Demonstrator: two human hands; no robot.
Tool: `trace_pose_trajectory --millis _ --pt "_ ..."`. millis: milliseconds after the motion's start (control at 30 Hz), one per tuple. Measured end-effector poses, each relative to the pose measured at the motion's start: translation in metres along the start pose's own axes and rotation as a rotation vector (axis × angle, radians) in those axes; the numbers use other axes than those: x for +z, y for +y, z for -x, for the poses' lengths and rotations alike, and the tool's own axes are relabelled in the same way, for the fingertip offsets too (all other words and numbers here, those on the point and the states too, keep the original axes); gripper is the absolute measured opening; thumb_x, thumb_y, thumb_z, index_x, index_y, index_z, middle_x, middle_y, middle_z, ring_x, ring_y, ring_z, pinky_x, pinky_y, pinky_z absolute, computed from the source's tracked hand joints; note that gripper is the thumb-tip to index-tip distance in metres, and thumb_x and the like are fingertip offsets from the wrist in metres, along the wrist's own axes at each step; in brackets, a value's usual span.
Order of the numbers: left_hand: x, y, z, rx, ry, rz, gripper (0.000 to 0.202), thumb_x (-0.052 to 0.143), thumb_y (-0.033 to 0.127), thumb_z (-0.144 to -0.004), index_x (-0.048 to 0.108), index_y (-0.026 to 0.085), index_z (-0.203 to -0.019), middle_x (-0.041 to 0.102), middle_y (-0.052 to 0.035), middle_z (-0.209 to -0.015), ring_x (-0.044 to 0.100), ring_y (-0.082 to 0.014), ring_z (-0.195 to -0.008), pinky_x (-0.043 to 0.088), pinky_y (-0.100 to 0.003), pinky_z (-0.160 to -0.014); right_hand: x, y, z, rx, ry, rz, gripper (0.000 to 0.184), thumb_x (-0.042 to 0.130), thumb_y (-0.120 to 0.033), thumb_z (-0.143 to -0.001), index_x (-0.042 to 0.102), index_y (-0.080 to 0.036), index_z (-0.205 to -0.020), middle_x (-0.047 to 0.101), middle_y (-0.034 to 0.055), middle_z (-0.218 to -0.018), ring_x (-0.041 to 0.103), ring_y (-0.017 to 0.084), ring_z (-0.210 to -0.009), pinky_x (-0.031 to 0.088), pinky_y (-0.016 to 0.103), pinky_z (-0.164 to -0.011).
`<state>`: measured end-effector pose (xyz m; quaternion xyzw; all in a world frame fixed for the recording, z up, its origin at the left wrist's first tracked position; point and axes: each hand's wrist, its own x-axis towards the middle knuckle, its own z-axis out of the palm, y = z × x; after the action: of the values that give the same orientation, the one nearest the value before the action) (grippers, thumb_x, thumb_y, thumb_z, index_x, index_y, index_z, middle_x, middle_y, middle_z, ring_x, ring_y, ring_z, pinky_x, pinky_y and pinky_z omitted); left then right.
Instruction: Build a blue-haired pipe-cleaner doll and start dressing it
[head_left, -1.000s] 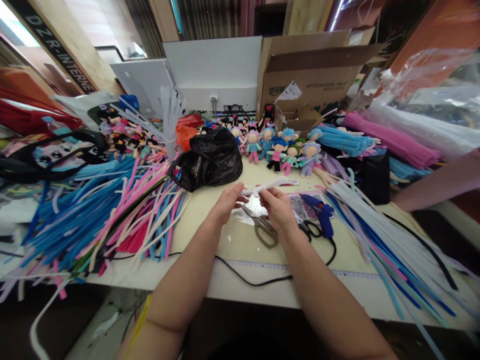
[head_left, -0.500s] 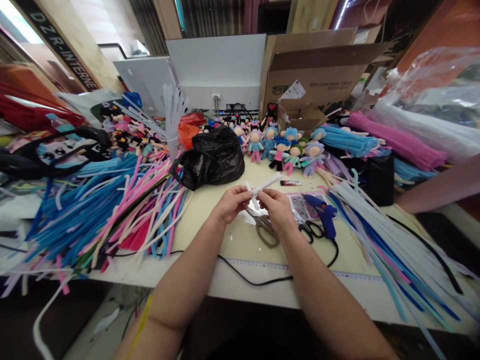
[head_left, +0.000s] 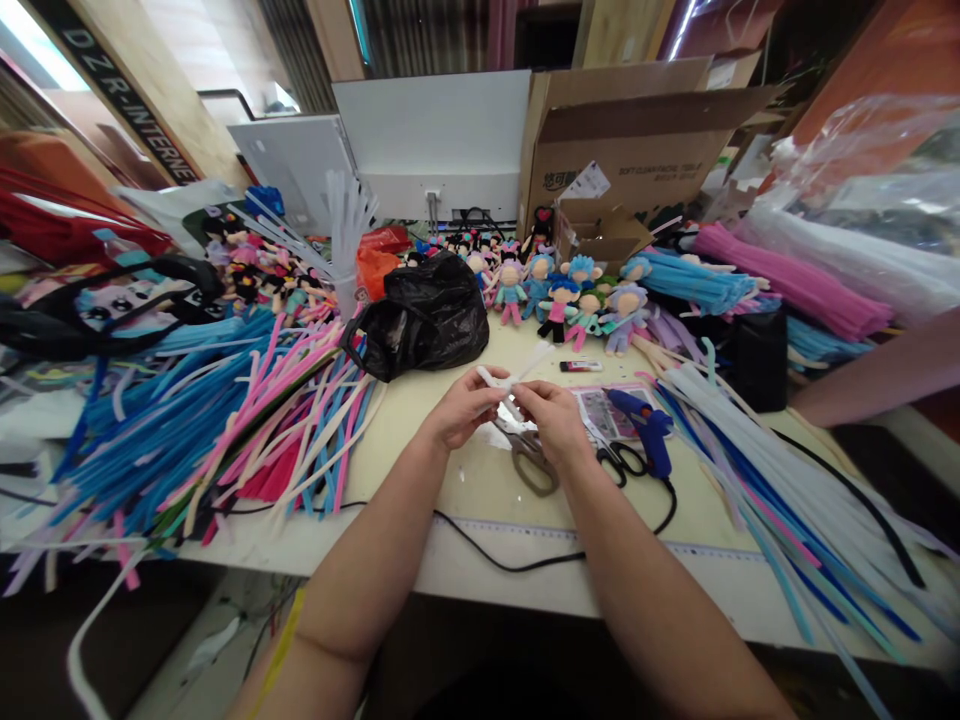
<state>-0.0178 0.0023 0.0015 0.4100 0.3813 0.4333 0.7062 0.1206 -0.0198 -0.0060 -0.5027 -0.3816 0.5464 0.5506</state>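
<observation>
Between my two hands is a small bundle of white pipe cleaners (head_left: 532, 360), crossed over each other, with ends sticking out up and to the right. My left hand (head_left: 466, 408) pinches it from the left side. The fingertips of my right hand (head_left: 553, 415) are closed on it near the crossing. Below the hands, scissors with brown handles (head_left: 535, 470) lie on the table, partly hidden by my right hand. Black-handled scissors (head_left: 621, 462) and a blue glue gun (head_left: 649, 425) lie to the right of that hand.
A heap of coloured pipe cleaners (head_left: 180, 430) covers the left side; white and blue ones (head_left: 757, 470) lie at right. Behind are a black plastic bag (head_left: 435, 315), several small dolls (head_left: 585, 300) and a cardboard box (head_left: 622, 140). A black cable (head_left: 510, 566) crosses the front.
The white pipe cleaners have turned in my fingers; one short end now points up and left, and the long end is blurred. Both hands stay in nearly the same place.
</observation>
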Motion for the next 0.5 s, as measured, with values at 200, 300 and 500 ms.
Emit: trace_pose_trajectory --millis 200,300,500 --pt "0.0011 0.0008 -0.002 -0.019 0.056 -0.029 0.035 0.08 0.027 -0.051 0.069 0.014 -0.082 0.061 0.0002 -0.066 0.049 -0.0079 -0.057 0.034 -0.023 -0.056 -0.0017 -0.0017 0.0011 0.015 0.006 0.037 0.028 0.073 -0.044 -0.059 0.063 -0.018 -0.061 0.054 -0.0021 -0.052 0.041 0.009 -0.047 0.028 0.023 -0.043" --pt "0.0009 0.0006 -0.0034 0.011 0.087 -0.05 0.033 0.079 0.027 -0.051 0.07 0.015 -0.079 0.059 0.0015 -0.062 0.045 -0.007 -0.053 0.031 -0.024 -0.055 -0.0016 -0.0002 0.0 -0.015 -0.009 0.021 0.026 0.071 -0.043 -0.061 0.064 -0.018 -0.061 0.057 -0.0014 -0.055 0.042 0.009 -0.049 0.031 0.024 -0.046" --pt "-0.0016 -0.0022 -0.0065 0.053 0.116 -0.095 0.031 0.078 0.029 -0.051 0.07 0.013 -0.077 0.055 0.0025 -0.058 0.041 -0.007 -0.051 0.029 -0.024 -0.053 -0.0001 0.0007 -0.0011 -0.039 -0.009 -0.002 0.021 0.062 -0.037 -0.068 0.066 -0.017 -0.062 0.058 -0.0007 -0.057 0.045 0.009 -0.051 0.035 0.024 -0.05"
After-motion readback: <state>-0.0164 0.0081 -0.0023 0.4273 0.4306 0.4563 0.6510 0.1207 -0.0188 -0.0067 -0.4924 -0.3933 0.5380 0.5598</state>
